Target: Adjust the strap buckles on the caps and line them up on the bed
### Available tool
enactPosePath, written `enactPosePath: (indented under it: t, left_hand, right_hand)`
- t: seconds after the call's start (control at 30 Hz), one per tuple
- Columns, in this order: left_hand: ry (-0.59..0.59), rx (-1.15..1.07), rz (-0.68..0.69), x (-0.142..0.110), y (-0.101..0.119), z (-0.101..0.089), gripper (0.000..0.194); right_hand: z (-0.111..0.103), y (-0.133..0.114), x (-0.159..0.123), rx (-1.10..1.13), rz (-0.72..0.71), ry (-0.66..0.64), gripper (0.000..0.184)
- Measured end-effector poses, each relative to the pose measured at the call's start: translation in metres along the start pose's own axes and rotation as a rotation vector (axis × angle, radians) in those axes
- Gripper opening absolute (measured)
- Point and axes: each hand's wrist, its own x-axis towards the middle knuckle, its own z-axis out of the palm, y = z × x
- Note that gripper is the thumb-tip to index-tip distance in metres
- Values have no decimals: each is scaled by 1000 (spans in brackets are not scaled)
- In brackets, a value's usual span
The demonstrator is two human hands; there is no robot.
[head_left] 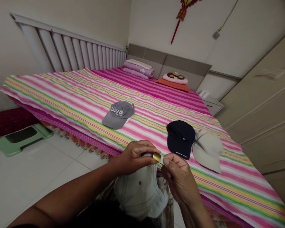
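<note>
A pale cap (137, 190) hangs below my hands, close to my lap, its opening turned toward the right. My left hand (136, 156) is closed around one side of the cap's back strap, thumb and fingers beside a gold buckle (157, 157). On the other side, my right hand (178, 171) pinches the light strap end (162, 161) that comes out of the buckle. Part of the strap is hidden by my fingers. On the bed ahead are a grey cap (118, 114) with white lettering, a dark navy cap (181, 136) and a beige cap (209, 147) touching the navy one.
The bed (147, 115) has a striped cover and a grey headboard (171, 65). Folded purple bedding (137, 69) and a pink pillow (175, 78) lie at its head. A green stool (23, 136) stands on the left floor, a wardrobe (263, 110) on the right.
</note>
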Motion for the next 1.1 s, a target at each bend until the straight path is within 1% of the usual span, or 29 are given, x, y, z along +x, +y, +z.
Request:
enactPosePath:
  t: [0.1,0.23,0.4,0.5,0.63,0.8,0.87,1.03,1.1]
  left_hand:
    - [0,-29,-13,-1,-1,0,23]
    - [-9,-25,-32,-1,-1,-1,22]
    - [-5,-48,-53,-2,-2,-3,23]
    - [-17,8,-30,-3,-2,-4,23]
    - [-37,99,-6,-4,-1,-5,22]
    - [-38,48,-22,-2,-1,-4,21]
    - [-31,-47,-83,-3,-3,-2,21]
    - [67,-482,-393,-9,-7,5,24]
    - [81,-529,-432,-9,-7,6,26]
  right_hand:
    - [5,1,0,40,34,-7,26]
    - [6,1,-2,108,21,-21,26]
    - [4,0,-1,11,36,-36,26]
    - [4,0,0,19,44,-33,25]
    - [5,-1,1,-7,18,-9,25]
    - [5,-1,0,-50,-1,1,25]
    - [5,0,0,-44,-3,2,25]
    - [13,4,0,45,-9,19,26]
    - [15,5,0,68,-14,24,25]
